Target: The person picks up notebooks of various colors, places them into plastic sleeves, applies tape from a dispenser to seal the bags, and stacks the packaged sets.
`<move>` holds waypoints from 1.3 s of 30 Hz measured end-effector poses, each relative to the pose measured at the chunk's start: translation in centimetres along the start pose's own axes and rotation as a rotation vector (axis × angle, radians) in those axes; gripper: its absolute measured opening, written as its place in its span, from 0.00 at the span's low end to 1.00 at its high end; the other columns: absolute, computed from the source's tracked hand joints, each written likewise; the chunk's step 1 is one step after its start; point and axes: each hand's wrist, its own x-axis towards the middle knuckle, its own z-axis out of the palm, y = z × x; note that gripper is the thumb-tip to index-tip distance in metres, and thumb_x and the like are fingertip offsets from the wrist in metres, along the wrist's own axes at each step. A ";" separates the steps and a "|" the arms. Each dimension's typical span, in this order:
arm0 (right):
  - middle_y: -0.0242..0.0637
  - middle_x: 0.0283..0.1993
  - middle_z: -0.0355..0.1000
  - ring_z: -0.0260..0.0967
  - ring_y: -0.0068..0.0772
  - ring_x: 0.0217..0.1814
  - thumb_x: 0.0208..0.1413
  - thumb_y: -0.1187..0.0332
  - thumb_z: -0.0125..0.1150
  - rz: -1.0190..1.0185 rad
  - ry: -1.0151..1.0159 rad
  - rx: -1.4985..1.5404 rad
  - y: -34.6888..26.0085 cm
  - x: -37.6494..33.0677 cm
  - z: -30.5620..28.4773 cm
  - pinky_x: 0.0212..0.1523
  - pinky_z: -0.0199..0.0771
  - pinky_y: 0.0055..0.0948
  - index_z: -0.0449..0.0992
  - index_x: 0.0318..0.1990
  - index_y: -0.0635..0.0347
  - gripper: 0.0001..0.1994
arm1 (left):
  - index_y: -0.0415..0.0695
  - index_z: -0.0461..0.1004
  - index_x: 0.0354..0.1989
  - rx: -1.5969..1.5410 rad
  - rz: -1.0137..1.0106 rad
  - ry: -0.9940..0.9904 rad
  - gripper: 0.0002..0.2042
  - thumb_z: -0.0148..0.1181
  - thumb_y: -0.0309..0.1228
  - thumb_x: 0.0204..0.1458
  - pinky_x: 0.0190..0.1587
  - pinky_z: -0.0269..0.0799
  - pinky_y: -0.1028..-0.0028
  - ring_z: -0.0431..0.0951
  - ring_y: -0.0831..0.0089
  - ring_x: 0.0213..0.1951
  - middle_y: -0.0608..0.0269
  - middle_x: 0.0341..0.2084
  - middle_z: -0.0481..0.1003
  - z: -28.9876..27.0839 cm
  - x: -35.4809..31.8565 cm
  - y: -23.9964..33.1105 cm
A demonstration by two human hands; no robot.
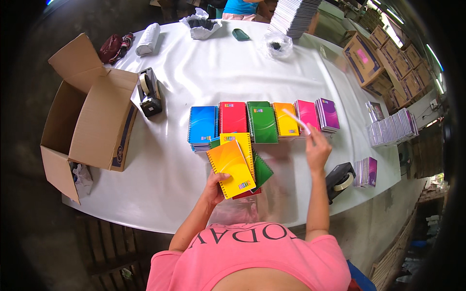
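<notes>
My left hand (215,188) is closed on a yellow spiral notebook (232,167), its thumb on the cover and its other fingers hidden underneath. Fanned out below that notebook are a second yellow one, a green notebook (262,170), a red one and a blue one; how many of these the hand bears I cannot tell. My right hand (318,148) pinches a thin, pale pinkish flat thing (295,119), seen edge-on and blurred. Behind both hands runs a row of notebook stacks: blue (203,125), red (232,119), green (264,125), yellow (285,120), pink (307,111) and purple (328,115).
An open cardboard box (97,119) stands at the left beside a black tape dispenser (150,92). Another tape dispenser (340,181) and more purple notebooks (366,172) sit at the right. Plastic-wrapped bundles lie along the table's (170,194) far side, where another person (240,7) stands.
</notes>
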 end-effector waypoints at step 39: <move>0.34 0.68 0.54 0.43 0.42 0.72 0.40 0.82 0.57 -0.436 -0.800 0.225 -12.0 -7.0 -5.4 0.66 0.34 0.63 0.67 0.57 0.37 0.34 | 0.34 0.62 0.54 -0.186 -0.353 -0.061 0.30 0.56 0.28 0.38 0.49 0.73 0.56 0.77 0.56 0.43 0.45 0.44 0.72 -2.8 -8.4 -1.6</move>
